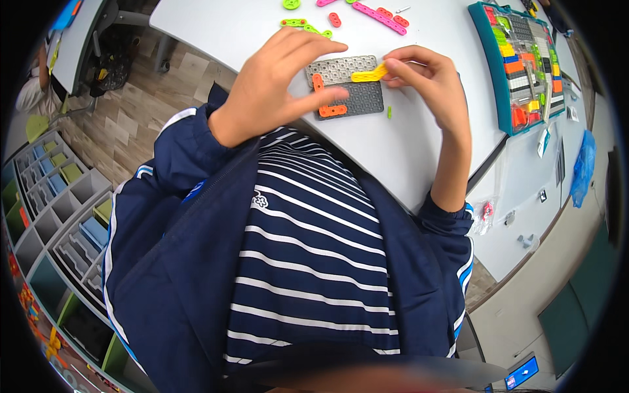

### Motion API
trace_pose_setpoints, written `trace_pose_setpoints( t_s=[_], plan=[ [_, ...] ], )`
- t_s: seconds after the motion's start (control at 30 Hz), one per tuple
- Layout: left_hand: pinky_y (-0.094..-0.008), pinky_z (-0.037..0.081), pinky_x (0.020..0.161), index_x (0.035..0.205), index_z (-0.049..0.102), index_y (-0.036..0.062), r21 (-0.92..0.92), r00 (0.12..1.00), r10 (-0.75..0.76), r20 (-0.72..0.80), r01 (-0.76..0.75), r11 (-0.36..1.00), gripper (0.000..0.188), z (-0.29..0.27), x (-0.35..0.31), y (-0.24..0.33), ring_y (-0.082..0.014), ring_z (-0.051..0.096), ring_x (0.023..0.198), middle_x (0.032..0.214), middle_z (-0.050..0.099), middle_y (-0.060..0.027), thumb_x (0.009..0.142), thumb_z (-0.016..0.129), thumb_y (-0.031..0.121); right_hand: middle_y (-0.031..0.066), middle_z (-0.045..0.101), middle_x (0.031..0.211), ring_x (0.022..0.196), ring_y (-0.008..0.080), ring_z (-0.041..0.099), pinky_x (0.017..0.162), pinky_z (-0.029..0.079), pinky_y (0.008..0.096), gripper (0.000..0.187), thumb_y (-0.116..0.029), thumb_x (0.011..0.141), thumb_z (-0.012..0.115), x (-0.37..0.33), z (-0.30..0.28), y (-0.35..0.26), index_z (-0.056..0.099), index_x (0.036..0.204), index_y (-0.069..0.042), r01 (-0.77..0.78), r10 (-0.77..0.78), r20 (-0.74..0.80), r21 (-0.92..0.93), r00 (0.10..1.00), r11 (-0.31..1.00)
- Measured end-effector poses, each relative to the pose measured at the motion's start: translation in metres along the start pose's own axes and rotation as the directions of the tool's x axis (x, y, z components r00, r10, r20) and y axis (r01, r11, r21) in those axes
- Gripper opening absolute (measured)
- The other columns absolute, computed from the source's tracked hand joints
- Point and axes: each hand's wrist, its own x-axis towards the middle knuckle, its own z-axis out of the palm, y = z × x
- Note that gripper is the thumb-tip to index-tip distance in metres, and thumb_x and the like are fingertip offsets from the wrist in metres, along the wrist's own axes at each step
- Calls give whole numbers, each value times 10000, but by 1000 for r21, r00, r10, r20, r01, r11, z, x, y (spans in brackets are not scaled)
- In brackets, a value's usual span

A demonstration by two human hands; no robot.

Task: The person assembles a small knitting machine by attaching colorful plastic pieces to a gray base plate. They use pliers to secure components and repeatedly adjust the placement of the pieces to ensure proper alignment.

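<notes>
A light grey perforated plate point(333, 68) and a dark grey one point(368, 99) lie edge to edge on the white table in front of me. An orange L-shaped beam point(333, 111) sits on their left side. My right hand point(432, 82) pinches the right end of a yellow bent beam point(364, 76), whose other end lies over the plates. Fingers and thumb spread, my left hand point(267, 85) hovers at the plates' left side, its thumb over the orange beam. I cannot tell whether that thumb touches it. A small green pin point(390, 112) lies just right of the plates.
Beyond the plates lie a long pink beam point(380, 18), green linked beams point(306, 27), a short red beam point(335, 20) and a green wheel point(291, 4). A teal-edged kit box point(493, 72) of sorted bricks stands at the right. A storage shelf point(65, 203) is at lower left.
</notes>
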Motion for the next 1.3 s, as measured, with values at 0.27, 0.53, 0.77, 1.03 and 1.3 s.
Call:
trace_pose_setpoints(
  t_s=[0.27,0.53,0.77,1.03,1.3],
  plan=[
    [-456,442,1115,1440,591,90,17,994,-101,29,100,995,843,25,-28,-2,-346,433,1381,1510,495,-126,714,935,347,79,756,893,752,87,686,709,578,227,273,-194,948,776,3,23,4,752,1117,19,-67,63,-33,-135,997,989],
    [-437,443,1108,1196,744,137,47,999,-37,1,37,998,419,35,-24,-11,-314,500,1320,1384,615,-69,806,866,227,54,725,863,713,91,679,661,559,228,230,-133,889,795,-5,19,6,766,1071,5,13,-38,-114,-207,993,978],
    [-435,457,1098,1022,783,121,42,999,-12,37,11,999,209,45,-5,-20,-295,534,1307,1335,654,-30,819,827,141,27,701,912,747,32,619,665,519,169,221,-91,914,785,-6,15,14,761,1118,-8,64,-77,-44,-248,996,967],
    [-436,454,1105,1058,782,124,34,999,-12,48,10,999,226,43,-4,-20,-296,542,1320,1316,669,-34,835,816,134,15,686,896,745,20,587,640,479,156,214,-78,914,783,-6,14,18,763,1116,-13,127,-134,-3,-283,991,951],
    [-425,456,1096,1065,777,117,36,999,-16,41,14,999,217,43,-4,-23,-283,555,1303,1298,682,-38,854,811,153,18,693,880,748,38,596,638,479,178,205,-90,909,782,-5,16,17,769,1103,-25,114,-128,-26,-298,991,948]
  ],
)
